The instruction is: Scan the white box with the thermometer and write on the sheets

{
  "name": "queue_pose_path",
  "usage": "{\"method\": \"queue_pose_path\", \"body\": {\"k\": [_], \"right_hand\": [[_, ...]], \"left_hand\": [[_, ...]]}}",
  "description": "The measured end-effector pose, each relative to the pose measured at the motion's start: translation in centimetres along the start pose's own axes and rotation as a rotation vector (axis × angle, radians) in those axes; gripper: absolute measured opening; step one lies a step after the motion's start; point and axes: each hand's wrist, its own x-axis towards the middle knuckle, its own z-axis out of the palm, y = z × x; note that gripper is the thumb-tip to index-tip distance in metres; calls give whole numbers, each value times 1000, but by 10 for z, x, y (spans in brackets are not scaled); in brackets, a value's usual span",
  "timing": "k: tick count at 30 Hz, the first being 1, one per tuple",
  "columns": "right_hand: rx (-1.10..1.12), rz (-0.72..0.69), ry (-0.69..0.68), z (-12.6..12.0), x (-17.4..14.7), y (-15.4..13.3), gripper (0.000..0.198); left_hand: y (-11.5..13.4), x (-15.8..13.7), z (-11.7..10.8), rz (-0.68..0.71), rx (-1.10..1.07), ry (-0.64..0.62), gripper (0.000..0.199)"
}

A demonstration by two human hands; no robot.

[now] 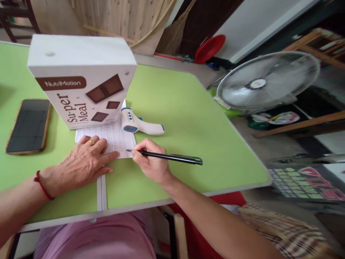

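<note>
A black pen (172,157) is pinched in my right hand (152,162), its tip at the right edge of a sheet of paper (118,138) covered in rows of small writing. My left hand (83,162) lies flat with fingers apart over the lower part of the sheet. Behind it a white NutriMotion box (81,77) stands upright and hides the sheet's far portion. Beside the box, a white and blue infrared thermometer (140,124) rests partly on the paper.
A smartphone (28,126) in a brown case lies left of the box on the green table (188,118). Past the table's right edge stands a fan (266,81). A red basin (210,48) and a broom (175,36) are behind, near the wall.
</note>
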Motion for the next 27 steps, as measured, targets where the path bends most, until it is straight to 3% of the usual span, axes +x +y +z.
{"method": "queue_pose_path", "body": {"k": [20,27], "right_hand": [[16,-39,-19,0,-1,1,17],[-4,-52,34,0,0,0,17]], "left_hand": [[0,0,0,0,7,-1,34],[0,0,0,1,-4,-2,34]]}}
